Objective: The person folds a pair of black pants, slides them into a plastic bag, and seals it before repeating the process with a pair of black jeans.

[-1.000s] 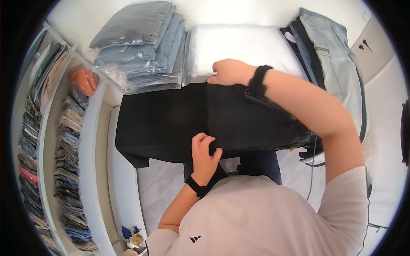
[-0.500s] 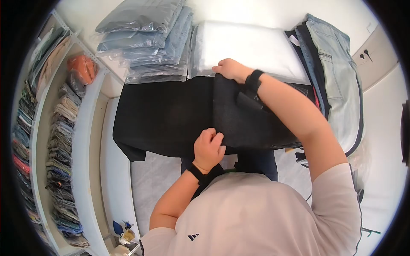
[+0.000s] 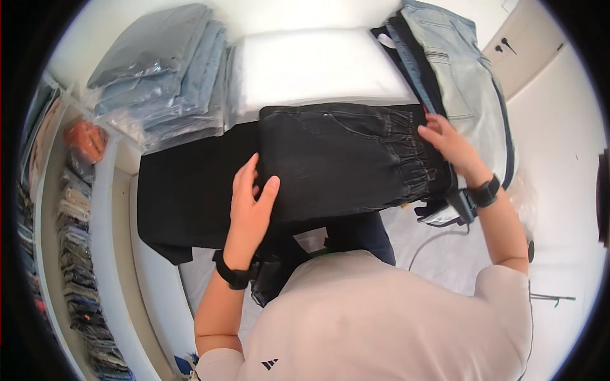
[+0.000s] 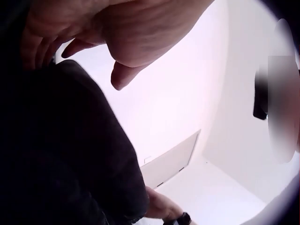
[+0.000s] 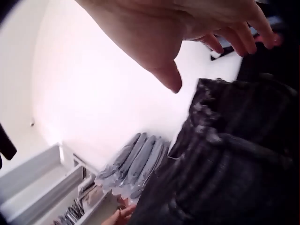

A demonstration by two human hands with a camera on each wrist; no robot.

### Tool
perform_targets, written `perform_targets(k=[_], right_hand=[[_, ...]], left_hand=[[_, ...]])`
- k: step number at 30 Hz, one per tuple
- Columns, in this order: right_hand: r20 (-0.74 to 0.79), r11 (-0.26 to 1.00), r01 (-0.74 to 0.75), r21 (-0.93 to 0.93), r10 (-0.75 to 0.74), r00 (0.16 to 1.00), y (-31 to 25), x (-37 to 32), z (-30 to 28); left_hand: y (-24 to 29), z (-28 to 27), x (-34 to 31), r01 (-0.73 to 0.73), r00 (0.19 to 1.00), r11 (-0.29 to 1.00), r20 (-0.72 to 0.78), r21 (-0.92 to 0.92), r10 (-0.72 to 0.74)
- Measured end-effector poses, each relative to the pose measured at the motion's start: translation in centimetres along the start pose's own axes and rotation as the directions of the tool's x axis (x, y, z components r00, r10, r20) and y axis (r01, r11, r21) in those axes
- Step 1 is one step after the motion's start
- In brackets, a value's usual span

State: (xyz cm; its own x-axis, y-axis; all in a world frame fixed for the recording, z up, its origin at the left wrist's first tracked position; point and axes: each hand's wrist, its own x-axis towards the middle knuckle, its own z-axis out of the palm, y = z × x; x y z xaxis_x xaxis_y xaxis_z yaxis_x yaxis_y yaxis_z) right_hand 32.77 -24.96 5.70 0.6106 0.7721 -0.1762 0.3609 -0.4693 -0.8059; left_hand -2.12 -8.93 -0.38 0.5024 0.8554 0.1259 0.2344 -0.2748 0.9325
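Observation:
A pair of black jeans (image 3: 337,165) lies folded on a black-covered table (image 3: 190,190), its gathered elastic waistband (image 3: 410,152) toward the right. At the left folded edge is my left hand (image 3: 250,206), fingers loosely spread and thumb apart. My right hand (image 3: 454,147) hovers at the waistband end with relaxed fingers and nothing held. In the right wrist view, the thumb of that hand stands apart from the puckered waistband (image 5: 206,126). The left wrist view shows the left fingers (image 4: 42,51) beside the dark folded edge.
Bagged folded jeans (image 3: 159,76) are stacked at the back left, beside a pile of clear plastic bags (image 3: 318,63). Light blue jeans (image 3: 451,70) drape over more trousers at the right. Shelves (image 3: 121,254) of packed clothes stand at the left.
The jeans' folded end, earlier gripped by both hands, now lies flat and squared. My right hand has moved right to the waistband; my left has released and slid to the folded edge.

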Motion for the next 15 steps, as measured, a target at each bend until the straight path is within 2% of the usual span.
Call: perform_targets(k=[2,4,6,8,10,12,14,15], right_hand=[[-0.021,0.947,-0.267,0.177,0.275,0.961,1.5,-2.1,0.5],[0.197,0.869,-0.393,0.3,0.347,0.917,2.5,-3.1,0.9],[0.247,0.877,-0.36,0.32,0.289,0.925,4.3,-2.3,1.4],[0.303,0.881,-0.329,0.339,0.228,0.925,4.2,-2.1,1.7],[0.445,0.823,-0.366,0.434,0.158,0.882,2.9,-1.7,2.0],[0.421,0.793,-0.376,0.478,0.169,0.891,3.2,-1.0,2.5],[0.449,0.752,-0.384,0.536,0.132,0.884,4.2,-0.3,2.9],[0.448,0.751,-0.381,0.539,0.127,0.885,4.8,-0.2,2.9]], left_hand=[[-1.5,1.1,1.4,0.259,0.965,0.939,0.113,-0.225,-0.238],[-1.2,1.4,2.4,0.259,0.96,0.936,0.17,-0.237,-0.222],[-0.8,1.2,3.2,0.268,0.95,0.933,0.226,-0.239,-0.215],[-0.2,0.8,3.7,0.372,0.882,0.905,0.383,-0.207,-0.274],[0.0,1.1,3.5,0.342,0.898,0.931,0.336,-0.125,-0.285],[-0.4,1.6,3.6,0.308,0.916,0.95,0.286,-0.048,-0.282],[-0.8,2.1,3.4,0.139,0.968,0.982,0.19,0.132,-0.162],[-0.8,2.3,3.2,0.122,0.975,0.982,0.168,0.141,-0.146]])
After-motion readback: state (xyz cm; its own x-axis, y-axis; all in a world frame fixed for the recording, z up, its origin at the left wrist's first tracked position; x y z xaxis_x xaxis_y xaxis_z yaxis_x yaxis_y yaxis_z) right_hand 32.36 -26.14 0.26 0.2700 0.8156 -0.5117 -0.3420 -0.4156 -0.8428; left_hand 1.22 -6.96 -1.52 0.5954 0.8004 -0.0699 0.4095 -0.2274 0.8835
